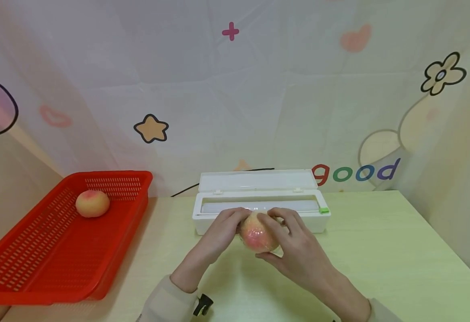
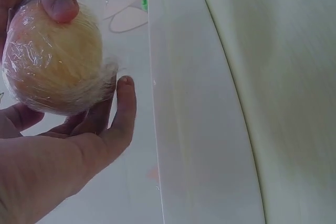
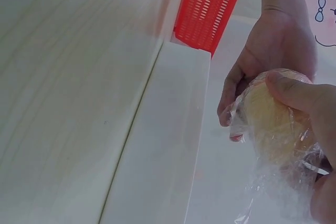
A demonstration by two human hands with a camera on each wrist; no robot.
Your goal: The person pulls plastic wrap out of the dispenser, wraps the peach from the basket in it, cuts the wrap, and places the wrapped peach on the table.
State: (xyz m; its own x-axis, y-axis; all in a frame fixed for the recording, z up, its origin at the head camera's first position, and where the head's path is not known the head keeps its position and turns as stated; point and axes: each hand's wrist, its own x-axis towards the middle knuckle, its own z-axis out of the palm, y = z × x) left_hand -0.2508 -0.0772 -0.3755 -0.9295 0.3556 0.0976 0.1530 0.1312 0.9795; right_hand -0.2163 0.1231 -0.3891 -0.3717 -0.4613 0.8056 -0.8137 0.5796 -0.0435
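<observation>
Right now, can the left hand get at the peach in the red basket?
Probably not: the left hand is holding the wrapped peach. Otherwise the way looks free: the red basket is open-topped and nothing covers the peach inside.

A pale beige left sleeve (image 1: 169,300) and a matching right sleeve (image 1: 381,311) are worn. Beside the left sleeve, a small black clip-like fitting (image 1: 203,305) is seen.

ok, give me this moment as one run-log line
left hand, right hand: holding film-wrapped peach | film: partly loose | white box: lid up, roll inside | red basket: second peach inside
</observation>
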